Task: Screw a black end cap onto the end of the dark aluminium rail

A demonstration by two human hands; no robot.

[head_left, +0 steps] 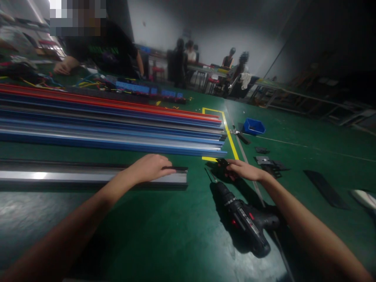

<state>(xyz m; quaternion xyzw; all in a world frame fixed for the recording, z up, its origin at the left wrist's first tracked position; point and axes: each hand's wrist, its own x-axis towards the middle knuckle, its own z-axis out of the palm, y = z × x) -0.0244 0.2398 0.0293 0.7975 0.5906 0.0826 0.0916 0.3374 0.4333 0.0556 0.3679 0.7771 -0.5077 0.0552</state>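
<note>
A long silver and black metal channel (88,176) lies across the left of the green table, its cut end pointing right. My left hand (151,167) grips it near that end, with the thumb over the near side and the fingers at the far edge. Beyond the end, my right hand (239,169) pinches a small dark flat part (223,161), partly hidden by the fingers. A black cordless drill (243,219) lies on its side just below my right hand, its long bit pointing toward the channel's end.
Blue, black and red metal profiles (147,135) lie in parallel behind the channel, ending near yellow tape (230,135). Right of them are a blue bin (254,127), pliers (242,137), dark plates (264,159) and a black strip (323,188). A person (108,51) sits opposite, near loose wires.
</note>
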